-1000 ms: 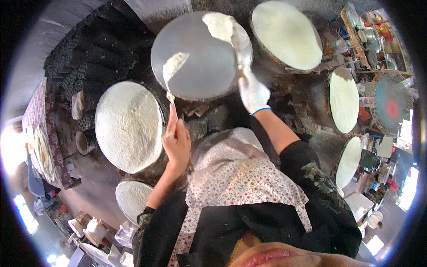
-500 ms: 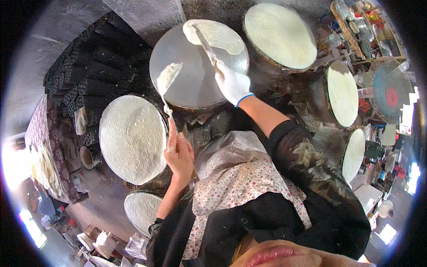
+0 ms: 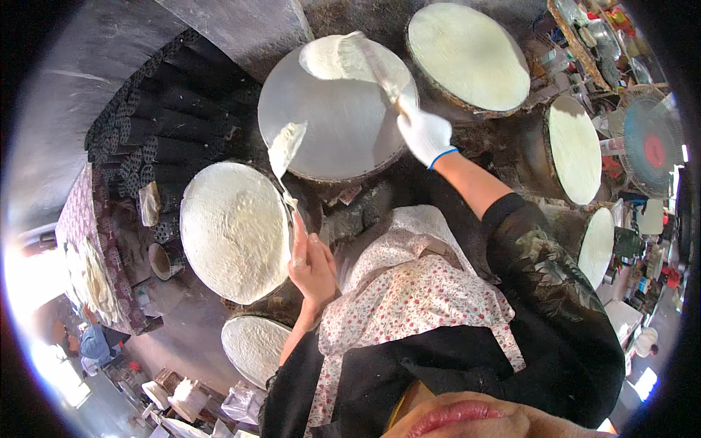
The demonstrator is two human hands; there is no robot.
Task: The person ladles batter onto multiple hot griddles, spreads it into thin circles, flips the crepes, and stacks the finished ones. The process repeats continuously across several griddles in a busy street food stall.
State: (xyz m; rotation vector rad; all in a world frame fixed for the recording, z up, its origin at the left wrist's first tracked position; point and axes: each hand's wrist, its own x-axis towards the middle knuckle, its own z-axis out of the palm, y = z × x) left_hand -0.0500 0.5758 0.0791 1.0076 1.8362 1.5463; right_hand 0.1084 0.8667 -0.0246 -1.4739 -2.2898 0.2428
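Note:
My right hand (image 3: 426,136), in a white glove with a blue cuff edge, is closed around a long flat batter spreader (image 3: 380,71). The blade is blurred and lies across the wet pale batter (image 3: 321,58) at the far side of a round grey griddle (image 3: 332,124). My bare left hand (image 3: 314,271) is closed around a slim-handled tool whose head is thickly coated in batter (image 3: 286,148), hiding its exact kind. That head hangs over the griddle's near left edge. Just left of this hand is another griddle covered with a bumpy pale sheet (image 3: 234,233).
More griddles carry pale sheets: one at far right (image 3: 467,57), another right (image 3: 575,150), a smaller one (image 3: 597,248), and one near left (image 3: 255,350). Black perforated coal cylinders (image 3: 171,117) are stacked at left. A fan (image 3: 652,150) stands at far right.
My right hand has swept the spreader rightward over the griddle, and the batter reaches further along its far side. My left hand keeps its hold beside the griddle. The whole view has shifted slightly.

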